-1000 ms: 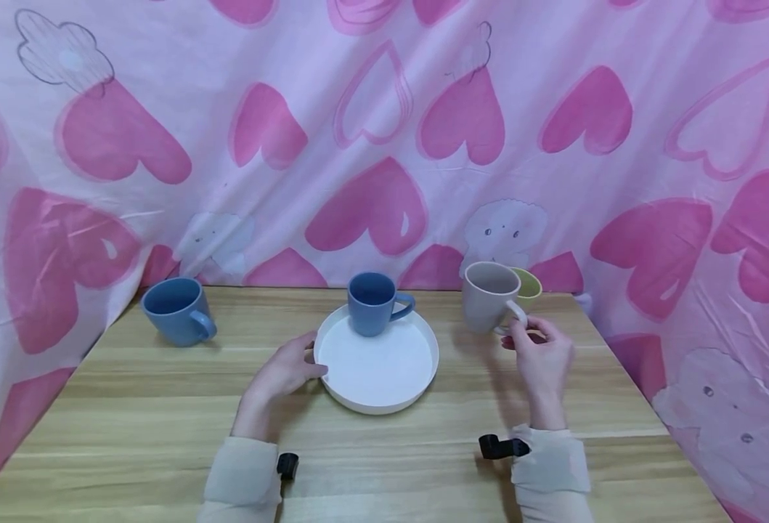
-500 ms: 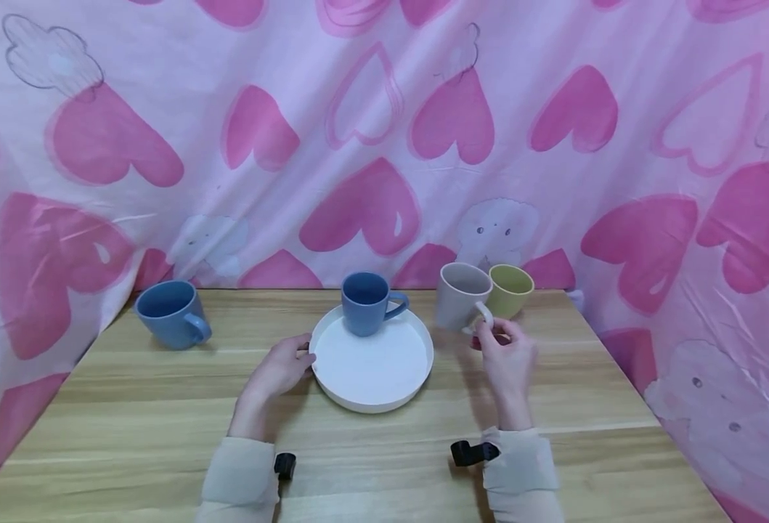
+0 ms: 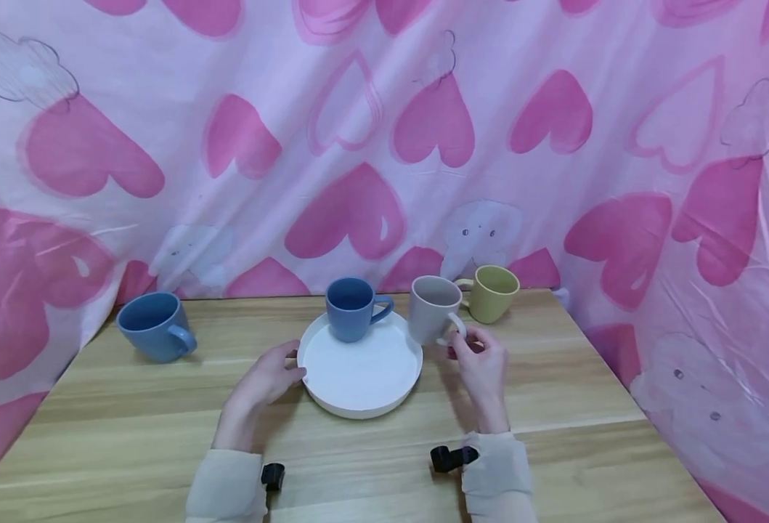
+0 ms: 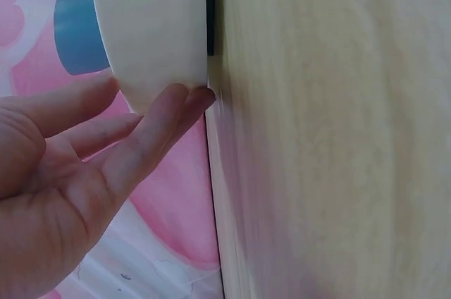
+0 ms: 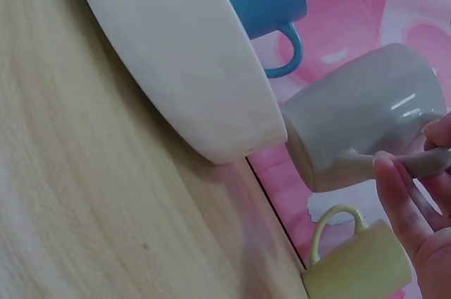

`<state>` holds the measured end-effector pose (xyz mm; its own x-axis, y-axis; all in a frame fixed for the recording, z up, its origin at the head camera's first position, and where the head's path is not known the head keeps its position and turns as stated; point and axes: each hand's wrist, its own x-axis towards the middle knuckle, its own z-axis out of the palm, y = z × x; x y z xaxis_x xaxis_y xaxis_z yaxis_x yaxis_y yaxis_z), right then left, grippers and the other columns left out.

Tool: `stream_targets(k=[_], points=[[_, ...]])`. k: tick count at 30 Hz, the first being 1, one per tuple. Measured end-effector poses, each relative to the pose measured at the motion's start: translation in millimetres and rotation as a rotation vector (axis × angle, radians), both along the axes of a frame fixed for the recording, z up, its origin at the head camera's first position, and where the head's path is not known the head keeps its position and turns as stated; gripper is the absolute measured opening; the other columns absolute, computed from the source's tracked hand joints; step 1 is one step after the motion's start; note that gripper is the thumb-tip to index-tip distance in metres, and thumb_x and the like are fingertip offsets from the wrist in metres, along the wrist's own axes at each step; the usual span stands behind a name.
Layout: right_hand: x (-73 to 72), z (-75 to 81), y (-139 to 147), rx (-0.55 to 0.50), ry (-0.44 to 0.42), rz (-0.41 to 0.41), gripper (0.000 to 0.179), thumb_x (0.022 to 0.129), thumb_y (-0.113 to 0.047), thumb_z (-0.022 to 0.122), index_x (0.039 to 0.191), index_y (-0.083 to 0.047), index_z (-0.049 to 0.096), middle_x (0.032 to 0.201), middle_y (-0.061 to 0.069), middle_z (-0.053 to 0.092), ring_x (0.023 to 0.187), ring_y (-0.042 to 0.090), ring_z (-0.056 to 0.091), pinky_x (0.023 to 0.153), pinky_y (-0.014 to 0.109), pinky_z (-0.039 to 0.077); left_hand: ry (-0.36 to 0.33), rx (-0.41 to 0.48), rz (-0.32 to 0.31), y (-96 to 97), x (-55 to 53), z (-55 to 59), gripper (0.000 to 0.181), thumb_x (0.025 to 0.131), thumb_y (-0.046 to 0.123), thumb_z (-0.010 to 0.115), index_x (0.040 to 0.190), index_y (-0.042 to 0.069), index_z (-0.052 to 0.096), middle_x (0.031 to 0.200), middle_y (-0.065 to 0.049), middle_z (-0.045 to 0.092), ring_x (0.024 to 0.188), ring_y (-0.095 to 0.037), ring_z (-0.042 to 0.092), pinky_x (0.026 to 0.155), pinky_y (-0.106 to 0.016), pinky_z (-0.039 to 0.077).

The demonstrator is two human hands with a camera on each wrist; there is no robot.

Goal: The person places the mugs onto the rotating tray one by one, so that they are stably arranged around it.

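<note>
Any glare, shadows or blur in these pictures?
Right wrist view: glare streaks on the gray mug, shadow along the white tray; head view: soft shadow on the wooden table beside the left hand; left wrist view: wood grain looks blurred.

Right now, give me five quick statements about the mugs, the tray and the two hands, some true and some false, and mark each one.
1. The right hand holds the gray mug by its handle. True.

2. The left hand touches the edge of the white tray. True.

3. Both blue mugs stand on the white tray. False: one blue mug does, but the other blue mug is on the wooden table, off to the left.

4. The gray mug is lifted clear of the tabletop. True.

5. The yellow-green mug is inside the white tray. False: it stands on the wooden table, right of the gray mug.
</note>
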<state>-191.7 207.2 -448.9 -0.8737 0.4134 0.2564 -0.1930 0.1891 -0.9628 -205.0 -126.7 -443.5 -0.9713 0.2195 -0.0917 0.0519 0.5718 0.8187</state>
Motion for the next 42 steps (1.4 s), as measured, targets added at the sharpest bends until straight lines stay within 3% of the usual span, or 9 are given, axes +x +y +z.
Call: stream_targets(k=[5,12,22,30,37,42], points=[[10.3,14.3,-6.4,0.006,-0.009,0.028,0.012,0.089,-0.001,0.067,0.095,0.010,0.069,0.083,0.024,0.065,0.069,0.035,0.068,0.056,0.022,0.054,-0.025,0.012,0.003,-0.5,0.1,-0.2,0.052,0.093,-0.001,0.057,0.141,-0.013,0.040,0.133,-0.030,0.051,0.124,-0.038,0.049,0.104,-0.052,0.039],[15.3,26.7,-10.1,0.026,0.002,0.041,0.013,0.090,0.000,0.065,0.094,0.011,0.068,0.082,0.021,0.065,0.065,0.020,0.066,0.058,0.023,0.054,-0.021,0.007,0.001,1.6,-2.0,0.1,0.054,0.093,-0.002,0.056,0.141,-0.015,0.037,0.134,-0.031,0.050,0.125,-0.040,0.049,0.105,-0.051,0.039],[-2.8,-2.7,-4.5,-0.031,0.061,0.062,0.011,0.089,-0.003,0.069,0.095,0.007,0.069,0.080,0.016,0.066,0.064,0.026,0.067,0.058,0.027,0.056,-0.004,-0.008,-0.010,2.1,-1.8,0.8,0.053,0.092,-0.003,0.056,0.140,-0.016,0.038,0.133,-0.032,0.051,0.126,-0.041,0.047,0.106,-0.053,0.037],[-4.8,-11.3,-13.8,-0.007,0.068,0.088,0.005,0.088,-0.004,0.068,0.090,0.000,0.070,0.080,0.015,0.064,0.064,0.025,0.066,0.060,0.041,0.057,-0.025,0.002,-0.005,2.1,-0.2,0.6,0.051,0.093,-0.002,0.055,0.140,-0.014,0.039,0.133,-0.031,0.050,0.122,-0.040,0.053,0.101,-0.050,0.043],[-5.8,-13.5,-17.5,-0.030,0.059,0.091,0.007,0.088,-0.005,0.070,0.090,0.001,0.071,0.084,0.015,0.063,0.066,0.022,0.066,0.060,0.031,0.057,-0.036,0.015,-0.003,1.8,-0.3,1.7,0.056,0.091,-0.002,0.057,0.142,-0.014,0.037,0.133,-0.031,0.051,0.122,-0.041,0.052,0.101,-0.050,0.043],[-5.8,-14.4,-19.8,-0.026,0.042,0.095,0.007,0.088,-0.006,0.070,0.090,0.000,0.071,0.083,0.016,0.065,0.067,0.025,0.066,0.064,0.041,0.058,-0.038,0.036,-0.010,1.8,0.0,1.7,0.057,0.090,-0.003,0.059,0.141,-0.014,0.037,0.131,-0.032,0.052,0.121,-0.042,0.052,0.100,-0.049,0.044]])
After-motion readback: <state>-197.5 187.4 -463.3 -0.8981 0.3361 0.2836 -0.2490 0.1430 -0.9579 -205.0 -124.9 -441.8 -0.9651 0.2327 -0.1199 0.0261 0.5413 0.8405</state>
